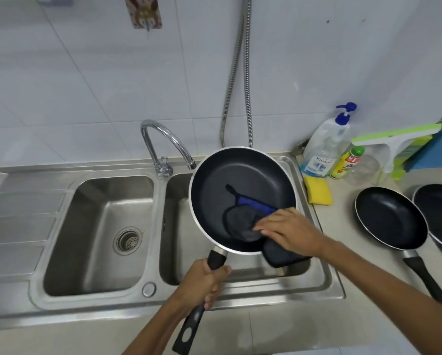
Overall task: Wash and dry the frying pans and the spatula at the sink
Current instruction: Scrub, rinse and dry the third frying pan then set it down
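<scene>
I hold a black non-stick frying pan (240, 180) with a silver rim, tilted above the right sink basin (179, 252). My left hand (202, 283) grips its black handle. My right hand (289, 231) presses a dark grey cloth (240, 222) with a blue edge against the pan's inside, fingers fairly flat; part of the cloth hangs over the rim. A second black pan (390, 217) lies on the counter to the right, and a third pan (440, 211) is partly cut off at the frame edge. No spatula is in view.
The left basin (97, 234) with its drain strainer holds nothing. A chrome tap (163, 142) arches behind the pan. A yellow sponge (318, 192), a soap pump bottle (325, 149), a yellow bottle (346, 162) and a green squeegee (394, 139) stand at the back right.
</scene>
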A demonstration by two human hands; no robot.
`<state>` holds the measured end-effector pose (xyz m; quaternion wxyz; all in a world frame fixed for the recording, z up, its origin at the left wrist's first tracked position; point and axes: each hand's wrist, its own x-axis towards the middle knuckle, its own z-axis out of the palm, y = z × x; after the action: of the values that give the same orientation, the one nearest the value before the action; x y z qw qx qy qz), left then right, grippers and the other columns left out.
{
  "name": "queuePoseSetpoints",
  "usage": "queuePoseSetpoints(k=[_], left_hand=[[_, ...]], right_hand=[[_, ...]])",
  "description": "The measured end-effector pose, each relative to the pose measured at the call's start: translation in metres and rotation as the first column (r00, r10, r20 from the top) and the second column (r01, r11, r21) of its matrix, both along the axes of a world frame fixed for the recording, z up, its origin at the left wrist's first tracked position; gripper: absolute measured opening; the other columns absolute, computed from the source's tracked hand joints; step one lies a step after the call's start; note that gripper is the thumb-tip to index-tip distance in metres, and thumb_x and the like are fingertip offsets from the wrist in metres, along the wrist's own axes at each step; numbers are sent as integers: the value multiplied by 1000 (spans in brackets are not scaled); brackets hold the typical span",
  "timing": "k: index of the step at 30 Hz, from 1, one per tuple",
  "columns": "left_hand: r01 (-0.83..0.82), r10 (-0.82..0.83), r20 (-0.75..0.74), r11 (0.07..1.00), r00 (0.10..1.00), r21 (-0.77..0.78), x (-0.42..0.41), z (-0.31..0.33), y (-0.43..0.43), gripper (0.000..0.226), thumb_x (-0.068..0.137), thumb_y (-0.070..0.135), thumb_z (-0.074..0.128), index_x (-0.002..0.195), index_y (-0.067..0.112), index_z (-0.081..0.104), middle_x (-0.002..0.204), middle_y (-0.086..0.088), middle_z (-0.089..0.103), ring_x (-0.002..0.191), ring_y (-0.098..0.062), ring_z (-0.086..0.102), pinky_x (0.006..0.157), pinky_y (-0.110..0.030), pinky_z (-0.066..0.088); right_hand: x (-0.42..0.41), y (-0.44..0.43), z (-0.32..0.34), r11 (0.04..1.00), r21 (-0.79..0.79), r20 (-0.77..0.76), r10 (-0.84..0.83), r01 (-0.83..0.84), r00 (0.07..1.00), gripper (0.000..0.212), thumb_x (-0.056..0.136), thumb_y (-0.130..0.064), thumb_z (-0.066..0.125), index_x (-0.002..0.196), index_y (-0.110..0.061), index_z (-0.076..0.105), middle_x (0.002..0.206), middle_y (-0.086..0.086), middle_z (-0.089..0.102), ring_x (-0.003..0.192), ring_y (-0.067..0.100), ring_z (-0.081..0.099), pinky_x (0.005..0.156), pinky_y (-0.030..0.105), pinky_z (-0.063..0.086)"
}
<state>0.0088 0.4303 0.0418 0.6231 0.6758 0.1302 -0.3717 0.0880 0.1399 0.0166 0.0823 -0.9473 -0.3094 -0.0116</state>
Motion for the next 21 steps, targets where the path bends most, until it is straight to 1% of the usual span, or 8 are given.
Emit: queuePoseSetpoints(k=[3, 6, 8, 11, 14, 16, 18, 21], left_hand=[[84, -84, -10, 996, 996, -15, -5, 6, 0, 23, 97, 24, 66, 91, 12, 47, 55, -3, 37, 40, -15, 30, 39, -22, 30], [126, -127, -6, 992, 992, -21, -9, 13, -13, 24, 97, 23, 65, 91, 12, 45, 54, -2, 37, 39, -14, 30, 39, -23, 31], [142, -142, 7, 990, 990, -8, -8, 15, -18, 25, 97, 22, 65, 88, 12, 44, 53, -2, 37, 39, -15, 31, 40, -24, 32], [166, -168, 35, 985, 985, 47, -3, 16, -15, 32, 96, 25, 65, 76, 12, 45, 52, -4, 40, 37, -16, 34, 41, -25, 36], [181, -185, 43, 980, 982, 76, -1, 16, -9, 40, 97, 27, 66, 66, 16, 43, 50, -5, 39, 37, -18, 34, 42, -26, 37], [184, -189, 45, 979, 981, 85, -3, 17, -7, 45, 98, 26, 64, 60, 19, 41, 48, -4, 38, 37, -18, 33, 42, -26, 37], [171, -174, 38, 983, 984, 71, -6, 17, -8, 45, 97, 25, 63, 60, 20, 39, 49, -3, 36, 37, -17, 31, 42, -26, 35], [164, -166, 34, 985, 986, 57, -13, 16, -10, 42, 97, 25, 63, 63, 20, 39, 50, -4, 35, 37, -16, 31, 41, -26, 33]], right_hand=[[42, -61, -3, 999, -42, 171, 35, -28, 985, 40, 107, -38, 35, 125, -29, 70, 133, -9, 66, 126, 28, 60, 102, 43, 44], [79, -71, 4, 996, -87, 270, 23, 1, 963, 38, 106, -31, 40, 131, -27, 68, 153, 2, 50, 142, 36, 43, 108, 49, 43], [92, -62, 6, 997, -25, 284, -57, 67, 957, 38, 106, -31, 42, 137, -27, 63, 160, 5, 38, 146, 40, 35, 111, 50, 42], [101, -47, 5, 986, 85, 246, -161, 144, 956, 40, 107, -34, 39, 143, -30, 57, 162, 5, 35, 146, 38, 34, 110, 48, 44], [111, -33, 6, 974, 155, 213, -194, 163, 958, 39, 108, -33, 41, 143, -29, 56, 159, 9, 39, 138, 38, 42, 109, 49, 43], [120, -22, 11, 970, 192, 218, -187, 146, 958, 34, 105, -26, 51, 137, -24, 62, 153, 13, 46, 131, 38, 49, 110, 47, 42], [129, -5, 20, 963, 236, 207, -183, 132, 961, 28, 101, -18, 57, 128, -19, 66, 147, 12, 52, 128, 36, 53, 108, 47, 44], [132, 29, 36, 919, 361, 127, -217, 158, 968, 26, 103, -20, 50, 122, -15, 68, 141, 9, 58, 126, 30, 54, 109, 46, 45]])
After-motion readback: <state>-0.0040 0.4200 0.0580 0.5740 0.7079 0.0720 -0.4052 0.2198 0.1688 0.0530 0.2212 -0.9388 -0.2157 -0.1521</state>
